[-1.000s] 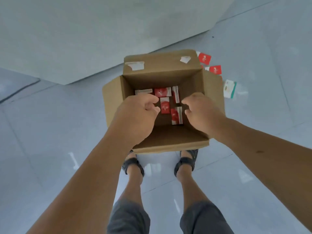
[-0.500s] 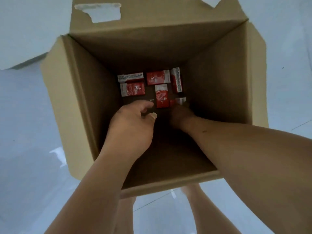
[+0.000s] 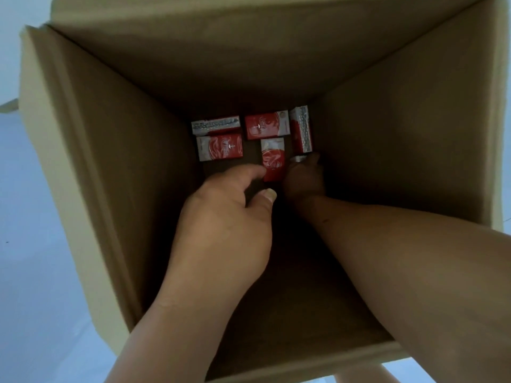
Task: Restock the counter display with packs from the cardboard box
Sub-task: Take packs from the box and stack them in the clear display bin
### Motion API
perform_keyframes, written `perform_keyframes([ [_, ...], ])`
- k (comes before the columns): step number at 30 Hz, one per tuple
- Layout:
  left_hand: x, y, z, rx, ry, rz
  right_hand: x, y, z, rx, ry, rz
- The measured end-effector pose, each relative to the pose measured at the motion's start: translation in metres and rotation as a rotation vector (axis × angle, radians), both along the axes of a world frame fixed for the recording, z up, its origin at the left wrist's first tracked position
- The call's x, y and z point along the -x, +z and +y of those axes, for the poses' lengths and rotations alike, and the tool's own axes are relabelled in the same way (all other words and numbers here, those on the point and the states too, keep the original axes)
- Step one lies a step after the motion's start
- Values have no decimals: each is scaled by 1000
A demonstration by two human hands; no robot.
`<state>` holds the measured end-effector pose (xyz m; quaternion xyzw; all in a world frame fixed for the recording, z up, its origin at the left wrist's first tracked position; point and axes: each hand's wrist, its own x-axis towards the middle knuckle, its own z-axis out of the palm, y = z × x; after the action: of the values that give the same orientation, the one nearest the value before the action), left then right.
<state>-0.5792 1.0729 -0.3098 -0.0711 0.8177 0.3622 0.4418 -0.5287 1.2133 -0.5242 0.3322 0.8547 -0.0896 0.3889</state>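
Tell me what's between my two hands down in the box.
One red-and-white pack, lying flat between the left hand and right hand, seen in the head view.

Floor (image 3: 36, 258): pale blue-white, smooth, plain in tone, running down the whole left side of the view to the lower left corner. One small dark speck (image 3: 7, 241) is sitting on it close to the left edge. More of the same surface is showing as a strip at the bottom right corner and a thin sliver along the right edge. Upper left corner: a paler whitish surface (image 3: 13, 15), too blurred to tell wall from floor. Light: cool and even, falling softly, brightening these outer margins.
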Motion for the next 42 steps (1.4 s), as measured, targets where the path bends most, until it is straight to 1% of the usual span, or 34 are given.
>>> perform_keyframes([
  [2, 1, 0, 1, 0, -8, 4, 1, -1, -1, 30, -32, 11],
  [4, 3, 1, 1, 9, -15, 11, 3, 4, 1, 58, -95, 64],
  [7, 4, 4, 3, 37, -17, 21, 7, 30, 0, 156, -88, 158],
  [10, 6, 21, 9, 58, -46, 57, 14, 83, -5, 297, -216, 340],
  [16, 13, 81, 22, 18, -95, 195, 28, 182, -2, 412, -532, 642],
  [19, 17, 120, 22, 15, -100, 276, 31, 251, 8, 405, -558, 741],
  [21, 21, 148, 20, 29, -71, 301, 31, 301, 12, 444, -597, 814],
  [24, 25, 194, 21, 21, -19, 305, 27, 373, 11, 640, -798, 903],
  [27, 26, 244, 24, -42, 17, 304, 23, 434, 9, 830, -994, 1007],
  [31, 30, 318, 23, -221, 181, 276, 17, 512, 8, 1065, -1124, 1113],
  [33, 33, 360, 20, -269, 206, 285, 14, 551, 9, 1135, -1121, 1139],
  [37, 40, 443, 18, -335, 202, 356, 11, 633, 16, 1173, -970, 1189],
  [39, 42, 485, 16, -364, 203, 388, 12, 674, 20, 1139, -856, 1211],
  [42, 39, 542, 12, -367, 223, 410, 12, 727, 28, 997, -583, 1228],
])
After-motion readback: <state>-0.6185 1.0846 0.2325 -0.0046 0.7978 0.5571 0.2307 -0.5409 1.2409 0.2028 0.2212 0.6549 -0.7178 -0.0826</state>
